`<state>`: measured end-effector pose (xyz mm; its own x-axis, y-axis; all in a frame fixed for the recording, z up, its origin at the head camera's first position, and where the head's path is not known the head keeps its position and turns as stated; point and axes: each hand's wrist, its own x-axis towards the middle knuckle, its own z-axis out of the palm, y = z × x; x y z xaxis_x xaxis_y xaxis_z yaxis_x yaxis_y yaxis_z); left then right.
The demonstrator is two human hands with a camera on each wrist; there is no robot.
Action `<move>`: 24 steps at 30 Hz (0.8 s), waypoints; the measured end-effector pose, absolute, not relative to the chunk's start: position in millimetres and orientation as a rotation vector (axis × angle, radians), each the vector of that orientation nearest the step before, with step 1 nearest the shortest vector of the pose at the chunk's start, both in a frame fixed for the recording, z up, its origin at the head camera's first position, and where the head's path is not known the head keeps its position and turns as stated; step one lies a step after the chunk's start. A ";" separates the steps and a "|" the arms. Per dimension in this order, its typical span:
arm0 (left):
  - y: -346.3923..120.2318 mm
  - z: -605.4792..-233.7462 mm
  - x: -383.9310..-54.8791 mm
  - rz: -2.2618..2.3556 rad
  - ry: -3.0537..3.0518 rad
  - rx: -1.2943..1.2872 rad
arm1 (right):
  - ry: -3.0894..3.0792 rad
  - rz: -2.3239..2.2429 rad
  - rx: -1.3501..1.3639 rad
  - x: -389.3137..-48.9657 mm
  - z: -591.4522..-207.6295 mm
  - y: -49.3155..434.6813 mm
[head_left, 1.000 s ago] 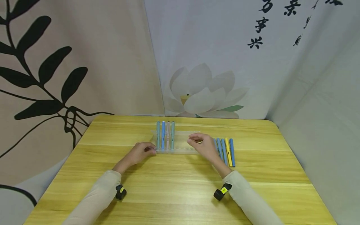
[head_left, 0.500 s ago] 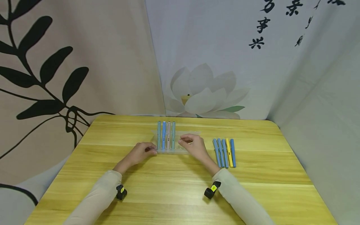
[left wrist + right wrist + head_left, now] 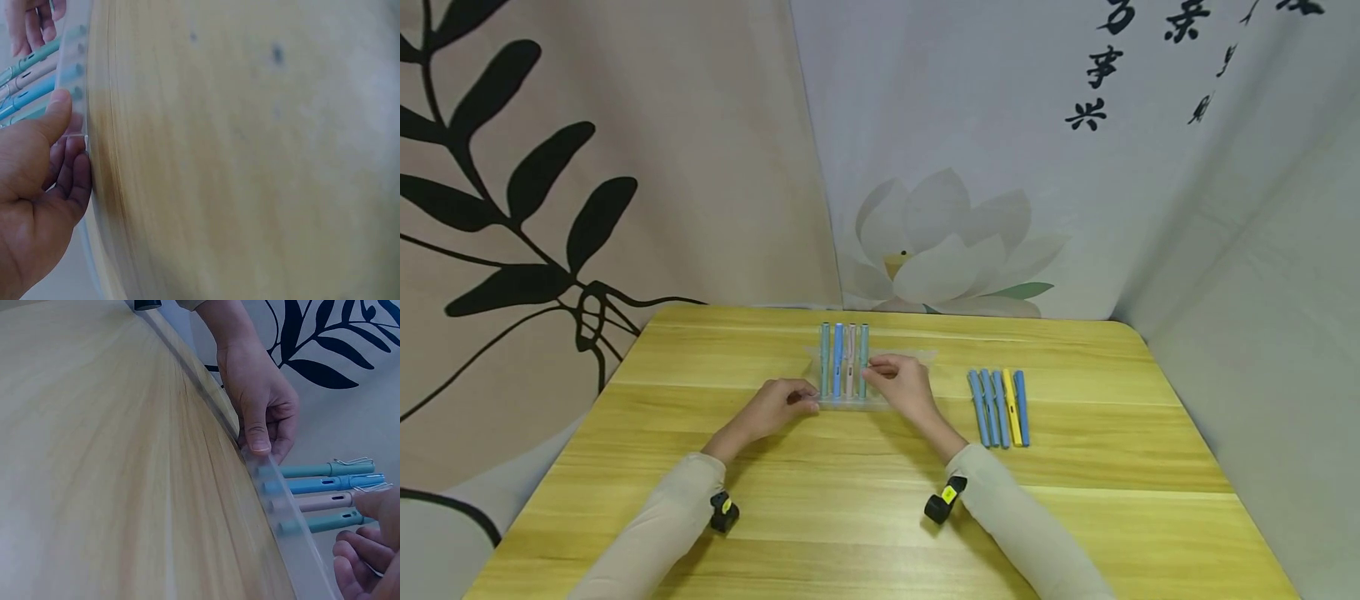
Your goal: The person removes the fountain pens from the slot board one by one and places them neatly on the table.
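My left hand (image 3: 777, 406) pinches the left end of a clear plastic pen stand (image 3: 850, 406), thumb on top and fingers below in the left wrist view. Held in the stand are a green pen (image 3: 825, 358), a blue pen (image 3: 838, 358), a pink pen (image 3: 851, 354) and, rightmost, another green pen (image 3: 864, 342). Beside that last one is my right hand (image 3: 907, 389), its fingertips right at the pen's side. In the right wrist view the right thumb (image 3: 378, 506) overlaps the cap ends, with the other fingers loosely bent below.
To the right on the wooden table (image 3: 850, 517), several blue pens (image 3: 988, 408) and a yellow pen (image 3: 1011, 408) lie in a row. Printed curtains (image 3: 955, 167) hang behind the table's far edge.
My right hand has moved left along the stand to the rightmost green pen, uncovering the row of blue and yellow pens. The left hand has stayed at the stand's left end.
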<state>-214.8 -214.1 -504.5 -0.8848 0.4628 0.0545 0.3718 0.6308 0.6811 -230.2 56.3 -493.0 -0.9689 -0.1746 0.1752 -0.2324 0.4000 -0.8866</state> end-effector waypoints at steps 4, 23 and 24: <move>-213.4 -504.4 -215.2 1.093 2.720 0.697 | -2.593 1.658 0.352 -232.0 -494.3 51.0; -213.6 -503.2 -215.2 1.104 2.713 0.698 | -2.618 1.594 0.322 -235.7 -496.1 43.9; -213.7 -503.3 -215.2 1.101 2.716 0.695 | -2.620 1.597 0.320 -235.6 -495.4 43.9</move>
